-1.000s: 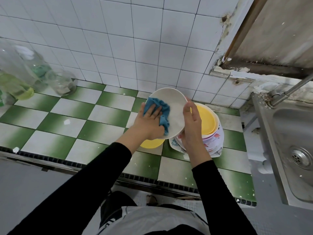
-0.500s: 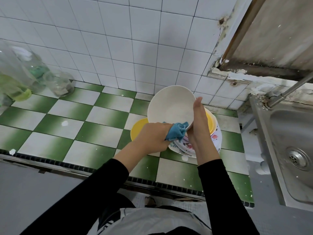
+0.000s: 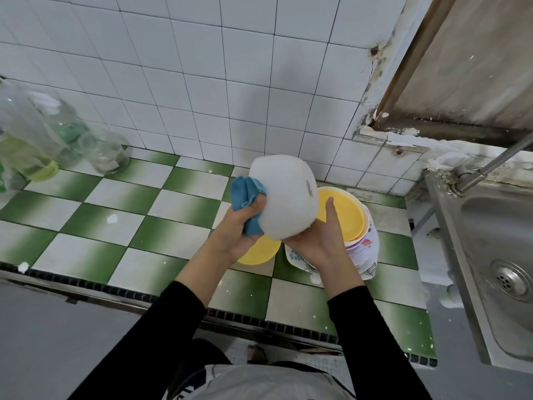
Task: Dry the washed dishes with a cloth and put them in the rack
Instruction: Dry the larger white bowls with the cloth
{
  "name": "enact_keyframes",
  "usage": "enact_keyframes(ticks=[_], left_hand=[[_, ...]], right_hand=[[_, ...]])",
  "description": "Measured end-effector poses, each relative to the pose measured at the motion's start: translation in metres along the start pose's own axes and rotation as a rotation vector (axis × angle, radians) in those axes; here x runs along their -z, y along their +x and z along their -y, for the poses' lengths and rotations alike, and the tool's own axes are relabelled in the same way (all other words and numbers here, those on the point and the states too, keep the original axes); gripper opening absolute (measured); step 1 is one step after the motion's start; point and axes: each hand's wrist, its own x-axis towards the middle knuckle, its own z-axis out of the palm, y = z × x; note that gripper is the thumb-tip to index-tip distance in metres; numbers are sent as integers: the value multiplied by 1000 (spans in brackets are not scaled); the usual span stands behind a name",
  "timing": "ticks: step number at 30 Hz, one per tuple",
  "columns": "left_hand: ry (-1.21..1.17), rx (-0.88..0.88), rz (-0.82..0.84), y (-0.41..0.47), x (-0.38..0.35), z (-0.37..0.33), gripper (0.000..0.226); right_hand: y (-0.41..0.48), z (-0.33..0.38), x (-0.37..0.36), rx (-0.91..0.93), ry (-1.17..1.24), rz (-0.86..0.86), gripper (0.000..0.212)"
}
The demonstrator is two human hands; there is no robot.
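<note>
The white bowl (image 3: 284, 197) is held in the air with its outer side turned up. The left hand (image 3: 239, 229) has its fingers closed round a blue cloth (image 3: 245, 193), bunched against the bowl's left side. The right hand (image 3: 317, 241) cups the bowl from below, thumb raised along it. Just beyond the right fingers a stack of dishes (image 3: 360, 235) sits on the green-and-white surface (image 3: 178, 203). A yellow plate (image 3: 259, 254) lies under the left fingers.

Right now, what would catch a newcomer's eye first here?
The white bowl, its outside facing the camera, is held above the green-and-white checked counter. The left hand grips a blue cloth against its side; the right hand holds its lower edge. Behind, a yellow plate tops stacked dishes beside the steel sink.
</note>
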Motion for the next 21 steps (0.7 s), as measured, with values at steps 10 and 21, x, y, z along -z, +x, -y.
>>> enact_keyframes(ticks=[10, 21], left_hand=[[-97, 122, -111, -6, 27, -8, 59], [693, -352, -390, 0, -9, 7, 10]], right_hand=[[-18, 16, -12, 163, 300, 196, 38], [-27, 15, -30, 673, -520, -169, 25]])
